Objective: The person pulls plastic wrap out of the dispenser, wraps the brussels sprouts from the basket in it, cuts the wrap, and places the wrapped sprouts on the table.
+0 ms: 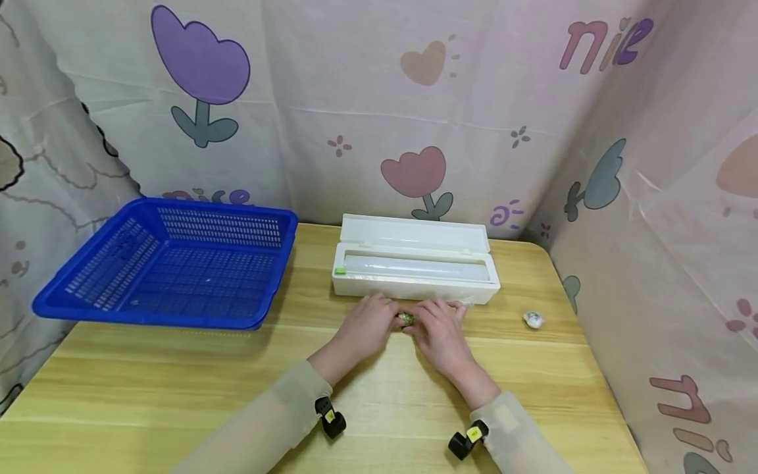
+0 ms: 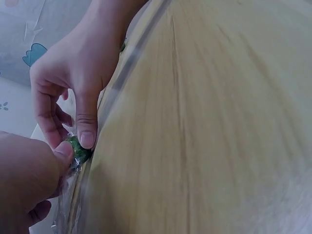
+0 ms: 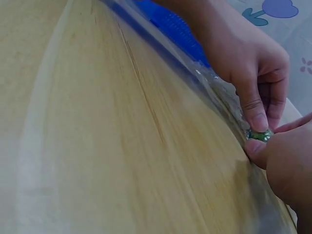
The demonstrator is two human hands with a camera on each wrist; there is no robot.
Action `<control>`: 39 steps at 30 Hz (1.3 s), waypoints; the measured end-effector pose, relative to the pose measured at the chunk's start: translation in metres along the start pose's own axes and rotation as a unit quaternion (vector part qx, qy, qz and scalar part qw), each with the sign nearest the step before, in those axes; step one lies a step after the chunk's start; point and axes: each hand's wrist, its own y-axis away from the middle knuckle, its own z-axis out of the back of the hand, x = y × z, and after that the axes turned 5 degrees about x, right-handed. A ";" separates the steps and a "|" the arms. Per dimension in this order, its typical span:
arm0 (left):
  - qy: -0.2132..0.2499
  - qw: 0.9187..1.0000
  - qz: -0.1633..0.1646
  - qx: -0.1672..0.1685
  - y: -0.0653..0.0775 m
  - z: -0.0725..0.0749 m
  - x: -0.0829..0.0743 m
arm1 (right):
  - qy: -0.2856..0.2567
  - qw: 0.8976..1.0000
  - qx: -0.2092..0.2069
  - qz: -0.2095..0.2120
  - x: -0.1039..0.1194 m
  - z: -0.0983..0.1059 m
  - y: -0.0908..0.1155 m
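Note:
Close in front of the white cling-film box, both hands meet over a small dark-green, shiny lump with clear cling film about it. My left hand pinches one side of it, thumb tip against the film. From the other side my right hand pinches it between thumb and fingers. The cling-film box has its lid tipped back, and a roll of film shows inside. What kind of thing the green lump is, I cannot tell.
A blue plastic basket with slotted walls stands at the left of the wooden table. Near the right edge lies a small whitish wrapped bundle. A green slider sits on the box's left end. Patterned cloth hangs behind and beside the table.

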 end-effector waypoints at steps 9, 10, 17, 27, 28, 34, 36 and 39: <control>-0.028 0.999 -0.009 -0.028 0.004 -0.001 -0.001 | 0.054 0.998 0.024 -0.019 -0.001 -0.003 -0.005; -0.028 0.999 -0.007 -0.033 0.004 -0.002 -0.001 | 0.057 0.998 0.026 -0.021 -0.001 -0.003 -0.006; -0.032 0.999 0.011 -0.041 0.000 -0.003 0.000 | 0.058 0.998 0.025 -0.026 -0.002 -0.007 -0.005; -0.033 0.998 0.008 -0.044 0.003 -0.003 0.001 | 0.043 0.998 0.026 -0.024 0.000 -0.004 -0.002; -0.033 0.999 0.008 -0.041 0.004 -0.002 0.000 | 0.044 0.998 0.028 -0.024 0.000 -0.003 -0.002; -0.019 0.999 0.007 -0.028 0.009 0.002 -0.002 | 0.037 0.998 0.034 -0.029 0.002 0.000 -0.001; -0.009 0.999 0.010 -0.029 0.010 0.003 -0.002 | 0.030 0.998 0.035 -0.035 0.002 0.000 -0.001; 0.002 1.000 0.011 -0.029 0.011 0.007 -0.003 | 0.015 0.998 0.032 -0.043 0.002 0.001 -0.001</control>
